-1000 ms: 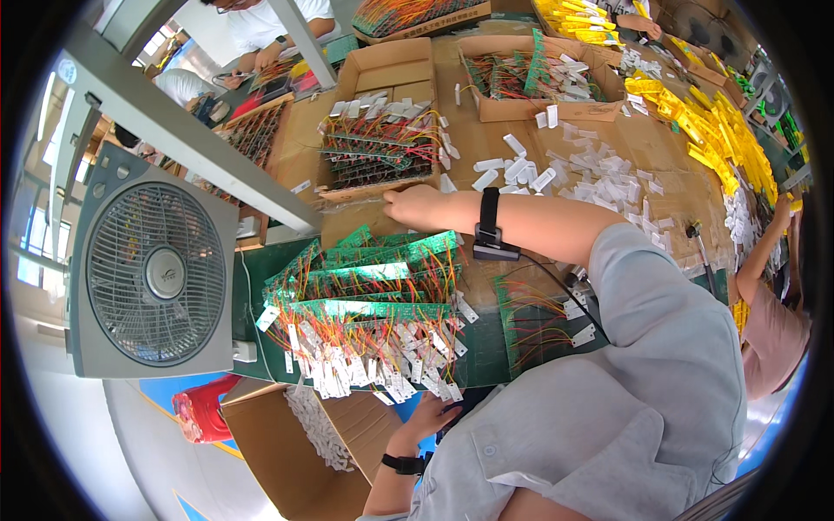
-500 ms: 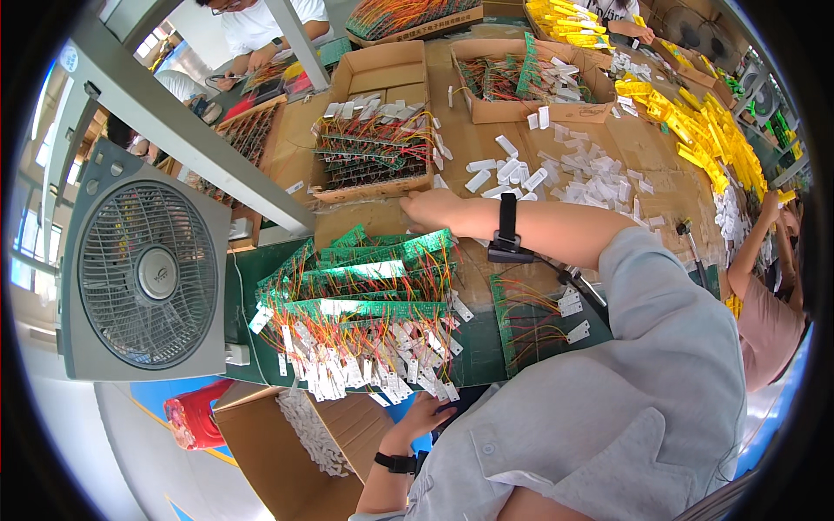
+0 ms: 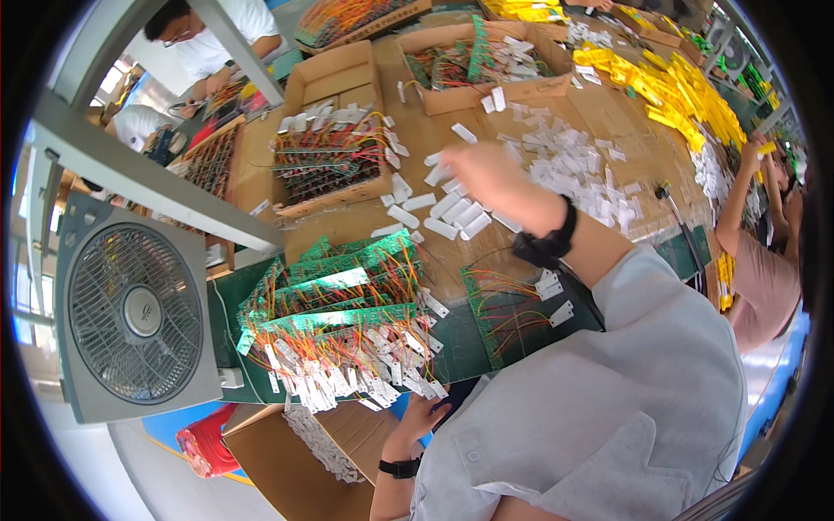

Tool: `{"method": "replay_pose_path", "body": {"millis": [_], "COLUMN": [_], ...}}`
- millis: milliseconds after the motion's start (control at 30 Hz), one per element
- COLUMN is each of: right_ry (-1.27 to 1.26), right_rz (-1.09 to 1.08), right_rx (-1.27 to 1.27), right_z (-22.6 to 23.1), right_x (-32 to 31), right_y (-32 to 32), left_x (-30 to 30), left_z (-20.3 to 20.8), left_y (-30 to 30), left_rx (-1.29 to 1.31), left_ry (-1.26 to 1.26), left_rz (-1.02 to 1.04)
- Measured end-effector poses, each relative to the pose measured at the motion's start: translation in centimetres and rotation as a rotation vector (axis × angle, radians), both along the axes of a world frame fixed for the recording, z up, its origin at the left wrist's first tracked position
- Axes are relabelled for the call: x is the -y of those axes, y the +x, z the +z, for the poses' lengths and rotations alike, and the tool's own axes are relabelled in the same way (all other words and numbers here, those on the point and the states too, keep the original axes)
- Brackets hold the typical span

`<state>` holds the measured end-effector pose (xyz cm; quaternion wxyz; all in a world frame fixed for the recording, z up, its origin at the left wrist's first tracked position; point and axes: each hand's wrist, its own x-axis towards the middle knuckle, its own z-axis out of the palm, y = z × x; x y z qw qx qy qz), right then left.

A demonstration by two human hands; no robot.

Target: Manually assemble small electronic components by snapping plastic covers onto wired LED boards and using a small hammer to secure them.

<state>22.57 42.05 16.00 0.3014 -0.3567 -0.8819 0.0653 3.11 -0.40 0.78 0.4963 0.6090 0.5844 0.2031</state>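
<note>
My right hand (image 3: 488, 176), smeared by motion, is over loose white plastic pieces (image 3: 456, 208) on the cardboard-covered table; whether it holds one is unclear. My left hand (image 3: 422, 418) is low by the table's front edge, fingers partly showing, loosely stretched and apart, just under the white tabs (image 3: 343, 369) hanging from a stack of green circuit boards (image 3: 334, 286) with red and yellow wires. In front of me, right of that stack, a single wired board (image 3: 483, 317) lies on the green surface, with two white tabs (image 3: 561, 313) on its wires.
A grey box fan (image 3: 139, 304) stands at left beside a slanting metal post (image 3: 156, 187). Cardboard boxes (image 3: 334, 198) of wired boards stand behind. Yellow parts (image 3: 669, 95) pile up at right. An open carton (image 3: 278, 460) sits below the table. Co-workers (image 3: 764, 278) are at right and far left.
My right hand has swept rightward from beside the boxed boards to the white pieces. The view has shifted a little. My left hand has stayed by the table edge.
</note>
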Motion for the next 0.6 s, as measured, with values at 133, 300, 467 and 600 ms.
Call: {"method": "replay_pose_path", "body": {"millis": [133, 300, 467, 600], "right_ry": [-0.052, 0.007, -0.045, -0.021], "right_rz": [-0.415, -0.027, 0.452, 0.528], "right_rx": [0.326, 0.329, 0.148, 0.138], "right_z": [2.5, 0.2, -4.2, -7.6], "right_x": [-0.8, -1.7, 2.7, 2.7], "right_y": [9.5, 10.1, -1.8, -7.0], "left_x": [-1.0, -0.9, -1.1, -0.4], "left_z": [0.4, -1.9, -0.6, -0.2], "left_y": [-0.1, -1.0, -0.5, 0.0], "left_rx": [-0.021, 0.008, -0.057, -0.063], "left_ry": [-0.061, -0.002, -0.131, -0.126], "left_rz": [-0.054, -0.142, -0.133, -0.067]}}
